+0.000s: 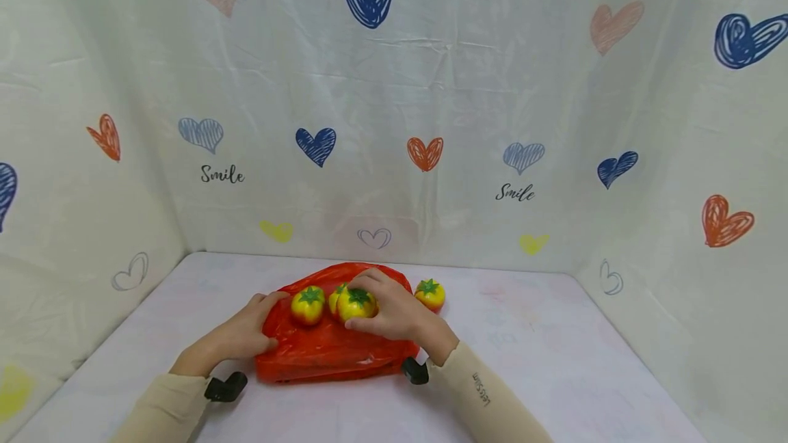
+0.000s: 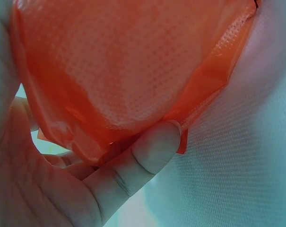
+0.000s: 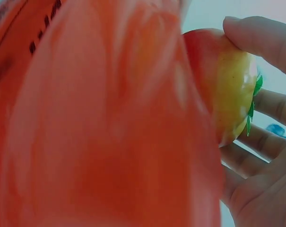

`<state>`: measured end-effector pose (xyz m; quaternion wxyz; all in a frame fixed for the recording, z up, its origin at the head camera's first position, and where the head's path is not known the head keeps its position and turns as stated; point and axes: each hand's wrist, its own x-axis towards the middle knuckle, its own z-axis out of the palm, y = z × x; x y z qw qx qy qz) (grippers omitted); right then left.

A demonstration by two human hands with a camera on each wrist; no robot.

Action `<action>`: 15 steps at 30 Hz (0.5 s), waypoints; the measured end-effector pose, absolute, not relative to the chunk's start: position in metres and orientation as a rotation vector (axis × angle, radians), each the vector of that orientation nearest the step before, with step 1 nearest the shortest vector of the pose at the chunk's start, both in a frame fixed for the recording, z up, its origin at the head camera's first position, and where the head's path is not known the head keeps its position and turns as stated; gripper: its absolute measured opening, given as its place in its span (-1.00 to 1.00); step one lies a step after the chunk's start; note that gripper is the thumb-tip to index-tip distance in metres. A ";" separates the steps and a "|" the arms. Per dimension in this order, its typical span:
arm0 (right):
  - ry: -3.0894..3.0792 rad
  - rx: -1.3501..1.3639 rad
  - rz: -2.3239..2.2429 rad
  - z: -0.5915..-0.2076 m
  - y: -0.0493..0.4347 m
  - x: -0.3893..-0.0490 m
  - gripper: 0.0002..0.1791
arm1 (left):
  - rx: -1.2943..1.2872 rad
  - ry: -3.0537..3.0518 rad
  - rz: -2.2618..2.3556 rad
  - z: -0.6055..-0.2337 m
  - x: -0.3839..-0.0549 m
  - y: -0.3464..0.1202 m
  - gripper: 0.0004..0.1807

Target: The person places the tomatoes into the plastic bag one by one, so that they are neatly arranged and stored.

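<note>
A red plastic bag (image 1: 332,354) lies spread on the table. At its left side my left hand (image 1: 243,330) holds the bag, with the thumb (image 2: 154,149) against the near side and the fingers partly hidden behind the plastic. My right hand (image 1: 397,307) grips a yellow-and-red persimmon-like fruit (image 1: 355,307) with green leaves on top, over the bag. Close behind it a similar fruit (image 1: 335,298) is partly hidden. To the left, another such fruit (image 1: 307,306) rests against the red plastic; whether it is inside the bag I cannot tell. The held fruit (image 3: 223,87) also shows in the right wrist view.
Beside the bag's right side, one more yellow-and-red fruit (image 1: 429,294) stands on the white table (image 1: 511,354). A white curtain (image 1: 462,101) printed with hearts encloses the back and sides. Black wrist cameras sit under the left wrist (image 1: 197,359) and right wrist (image 1: 444,349).
</note>
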<state>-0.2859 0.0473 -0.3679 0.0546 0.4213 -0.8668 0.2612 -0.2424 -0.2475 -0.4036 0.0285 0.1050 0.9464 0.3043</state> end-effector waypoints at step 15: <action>-2.670 1.357 0.752 -0.382 0.019 -0.281 -0.44 | 0.327 2.934 0.923 -0.405 -0.243 -0.247 -0.12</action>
